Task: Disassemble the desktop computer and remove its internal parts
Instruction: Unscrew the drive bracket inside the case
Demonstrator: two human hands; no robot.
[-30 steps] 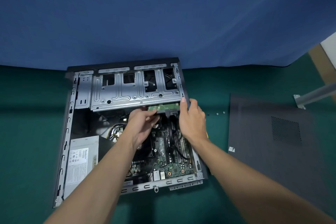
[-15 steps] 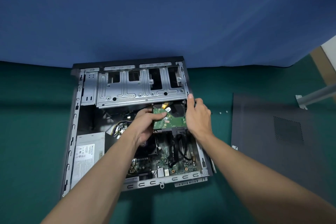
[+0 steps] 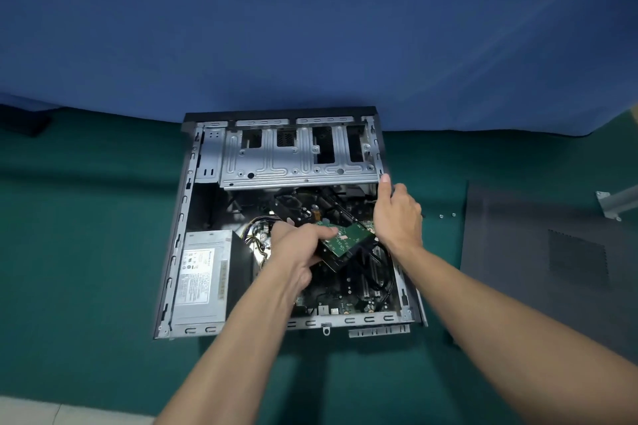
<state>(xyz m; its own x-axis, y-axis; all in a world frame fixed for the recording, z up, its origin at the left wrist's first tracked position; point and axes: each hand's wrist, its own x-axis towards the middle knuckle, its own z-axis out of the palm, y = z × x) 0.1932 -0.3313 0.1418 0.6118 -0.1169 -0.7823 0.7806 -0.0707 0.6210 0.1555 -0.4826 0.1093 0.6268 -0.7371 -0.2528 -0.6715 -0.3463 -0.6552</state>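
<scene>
Now the hard drive (image 3: 345,241) is out of the drive cage (image 3: 297,162) - cables come next.
Our left hand (image 3: 297,245) grips the drive's left edge, thumb across the green board. The drive lies just right of that hand, tilted over the motherboard (image 3: 345,300), its long axis slanting from far left to near right. Black cables (image 3: 379,272) trail from its near-right end, closer to our right hand (image 3: 397,217), which holds the case (image 3: 183,235) wall, thumb along the rim. Half a second ago the drive lay flatter against the cage's near edge - it has since come nearer.
</scene>
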